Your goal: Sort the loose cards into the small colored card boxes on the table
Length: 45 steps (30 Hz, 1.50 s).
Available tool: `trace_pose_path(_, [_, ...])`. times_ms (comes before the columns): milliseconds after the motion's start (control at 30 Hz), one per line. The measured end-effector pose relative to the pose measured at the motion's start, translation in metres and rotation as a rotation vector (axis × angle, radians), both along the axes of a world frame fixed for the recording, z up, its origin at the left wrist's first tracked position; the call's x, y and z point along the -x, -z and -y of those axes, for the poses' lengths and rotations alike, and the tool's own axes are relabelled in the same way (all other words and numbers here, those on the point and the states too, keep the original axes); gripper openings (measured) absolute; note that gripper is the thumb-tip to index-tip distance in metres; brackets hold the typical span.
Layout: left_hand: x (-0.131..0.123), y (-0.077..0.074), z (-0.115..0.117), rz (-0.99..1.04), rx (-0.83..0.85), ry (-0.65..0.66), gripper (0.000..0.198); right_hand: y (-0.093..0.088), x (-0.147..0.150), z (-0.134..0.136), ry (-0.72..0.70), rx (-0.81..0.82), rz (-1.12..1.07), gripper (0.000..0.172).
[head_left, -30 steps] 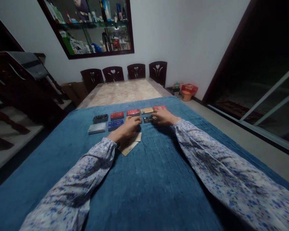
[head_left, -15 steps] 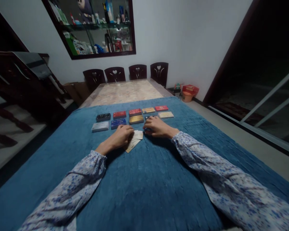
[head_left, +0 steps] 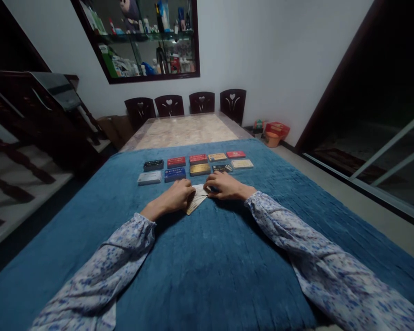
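Observation:
A few pale, light-coloured cards [head_left: 197, 198] lie fanned out on the blue cloth. My left hand [head_left: 177, 196] is closed on their left side, its fingertips partly hidden behind the knuckles. From the right, my right hand [head_left: 226, 185] bends its thumb and fingers onto the cards' right edge in a pinch. Just beyond the hands stand two rows of card stacks. The nearer row has a white stack [head_left: 149, 178], a blue stack [head_left: 175, 174], a gold stack [head_left: 200, 169], a black stack [head_left: 222, 168] and a cream stack [head_left: 242, 163].
In the far row are a black stack [head_left: 153, 165], red stacks such as one [head_left: 176, 162] on the left, and an orange-yellow stack [head_left: 217, 157]. The blue cloth [head_left: 207, 266] covers the near part of a marble table [head_left: 182, 131]. Several dark chairs [head_left: 232, 105] line its far end.
My right hand's fingers have come onto the right edge of the pale cards, which are now gripped between both hands. The camera view has shifted slightly, moving the scene rightward.

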<state>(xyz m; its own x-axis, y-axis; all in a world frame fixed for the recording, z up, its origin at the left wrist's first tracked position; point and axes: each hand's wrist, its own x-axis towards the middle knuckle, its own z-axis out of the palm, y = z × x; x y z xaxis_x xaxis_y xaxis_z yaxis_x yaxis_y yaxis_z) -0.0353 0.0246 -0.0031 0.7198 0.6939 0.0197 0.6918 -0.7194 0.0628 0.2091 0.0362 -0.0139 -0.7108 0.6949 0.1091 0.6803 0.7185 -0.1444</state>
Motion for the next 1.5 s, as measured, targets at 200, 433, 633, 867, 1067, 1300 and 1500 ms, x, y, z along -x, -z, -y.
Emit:
trace_pose_path(200, [0.001, 0.002, -0.001, 0.093, 0.069, 0.004, 0.017, 0.010, -0.006, -0.008, -0.043, -0.023, -0.028, 0.020])
trace_pose_path(433, [-0.002, 0.002, 0.002, 0.047, 0.074, 0.044, 0.017, 0.017, -0.007, -0.014, 0.015, -0.085, -0.002, 0.025])
trace_pose_path(633, [-0.011, -0.007, 0.013, -0.010, 0.082, 0.052, 0.022, 0.009, 0.000, -0.003, 0.090, -0.102, 0.039, 0.030])
trace_pose_path(867, [-0.019, -0.008, 0.019, 0.145, 0.136, 0.189, 0.028, 0.008, 0.003, 0.000, 0.073, -0.044, 0.004, 0.027])
trace_pose_path(1067, [-0.014, 0.000, 0.013, 0.250, 0.208, 0.155, 0.029, 0.010, 0.002, -0.002, -0.021, 0.028, -0.096, 0.018])
trace_pose_path(1300, [0.000, 0.008, -0.008, 0.323, 0.045, 0.014, 0.045, 0.009, 0.007, 0.000, -0.049, 0.024, -0.111, 0.025])
trace_pose_path(1500, [0.001, 0.018, -0.019, 0.155, 0.021, 0.014, 0.061, 0.009, 0.009, 0.003, -0.121, 0.048, -0.165, 0.015])
